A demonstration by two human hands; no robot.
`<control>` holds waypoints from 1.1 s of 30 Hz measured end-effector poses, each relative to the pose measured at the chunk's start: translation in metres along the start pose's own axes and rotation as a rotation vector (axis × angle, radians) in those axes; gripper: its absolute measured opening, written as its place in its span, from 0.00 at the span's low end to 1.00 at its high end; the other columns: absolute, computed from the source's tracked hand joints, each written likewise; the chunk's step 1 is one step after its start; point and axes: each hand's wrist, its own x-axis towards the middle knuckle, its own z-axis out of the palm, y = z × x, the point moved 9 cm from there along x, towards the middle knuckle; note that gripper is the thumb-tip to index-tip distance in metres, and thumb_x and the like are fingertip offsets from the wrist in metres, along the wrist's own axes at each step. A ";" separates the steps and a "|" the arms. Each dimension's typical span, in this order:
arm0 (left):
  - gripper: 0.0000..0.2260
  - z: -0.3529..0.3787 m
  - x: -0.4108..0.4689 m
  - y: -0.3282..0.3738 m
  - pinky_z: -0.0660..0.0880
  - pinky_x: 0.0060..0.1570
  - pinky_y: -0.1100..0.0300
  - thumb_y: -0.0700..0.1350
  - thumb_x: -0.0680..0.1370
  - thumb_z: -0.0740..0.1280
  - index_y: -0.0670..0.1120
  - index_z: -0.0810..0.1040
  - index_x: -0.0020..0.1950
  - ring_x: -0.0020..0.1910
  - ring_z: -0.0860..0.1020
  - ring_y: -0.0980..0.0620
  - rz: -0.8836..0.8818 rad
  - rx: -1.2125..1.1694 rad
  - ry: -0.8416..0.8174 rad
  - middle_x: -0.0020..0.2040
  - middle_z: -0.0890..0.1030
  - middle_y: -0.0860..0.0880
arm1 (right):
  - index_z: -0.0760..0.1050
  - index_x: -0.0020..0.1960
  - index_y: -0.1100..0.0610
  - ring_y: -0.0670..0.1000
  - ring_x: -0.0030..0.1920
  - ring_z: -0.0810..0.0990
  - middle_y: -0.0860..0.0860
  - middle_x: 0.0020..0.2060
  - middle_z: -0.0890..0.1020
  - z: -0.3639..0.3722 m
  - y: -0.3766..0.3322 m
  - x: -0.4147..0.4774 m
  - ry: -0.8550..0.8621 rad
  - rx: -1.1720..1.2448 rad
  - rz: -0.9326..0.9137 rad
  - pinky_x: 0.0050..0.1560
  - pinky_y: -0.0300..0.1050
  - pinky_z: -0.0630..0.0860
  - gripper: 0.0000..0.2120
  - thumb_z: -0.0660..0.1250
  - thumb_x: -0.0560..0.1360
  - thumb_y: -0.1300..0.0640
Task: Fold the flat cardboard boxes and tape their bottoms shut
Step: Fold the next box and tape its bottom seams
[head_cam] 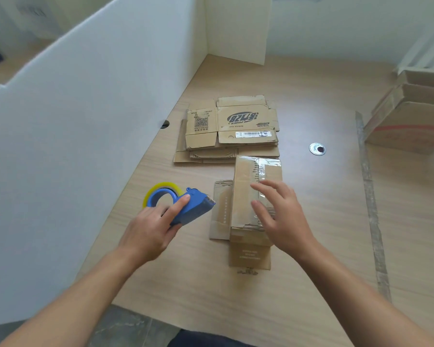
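Note:
A small folded cardboard box (pixel 243 194) stands on the wooden table (pixel 323 221) with its bottom up, clear tape running along its seam. Its open flaps lie flat to the left and toward me. My right hand (pixel 281 216) hovers over the box's right side with fingers spread and nearly straight, fingertips at or just above the taped surface. My left hand (pixel 153 229) grips a blue tape dispenser (pixel 186 206) with a yellowish tape roll, held just left of the box. A stack of flat printed cardboard boxes (pixel 228 128) lies farther back.
A tall white partition (pixel 85 121) walls off the left side of the table. Larger cardboard boxes (pixel 409 121) stand at the right edge. A metal cable grommet (pixel 317 149) sits in the tabletop, and a strip of old tape (pixel 368 196) runs down the right side.

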 end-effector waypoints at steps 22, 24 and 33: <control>0.29 -0.065 0.027 0.100 0.65 0.40 0.66 0.48 0.72 0.69 0.50 0.68 0.73 0.37 0.70 0.53 0.361 -0.156 -0.012 0.42 0.77 0.53 | 0.80 0.60 0.48 0.43 0.54 0.79 0.44 0.52 0.82 0.007 -0.014 -0.008 -0.364 0.385 0.052 0.53 0.43 0.76 0.10 0.65 0.81 0.49; 0.30 -0.065 0.028 0.102 0.65 0.42 0.68 0.48 0.72 0.69 0.51 0.68 0.74 0.38 0.72 0.53 0.333 -0.185 -0.029 0.43 0.79 0.53 | 0.80 0.55 0.47 0.41 0.50 0.78 0.44 0.48 0.81 0.002 -0.011 -0.007 -0.319 0.387 0.068 0.49 0.39 0.74 0.06 0.66 0.80 0.51; 0.35 -0.057 0.031 0.107 0.77 0.36 0.58 0.52 0.69 0.67 0.61 0.62 0.76 0.42 0.78 0.53 0.268 -0.240 -0.153 0.49 0.84 0.53 | 0.79 0.45 0.49 0.36 0.38 0.76 0.42 0.37 0.82 -0.006 0.000 -0.011 -0.196 0.260 0.114 0.40 0.29 0.70 0.06 0.68 0.80 0.56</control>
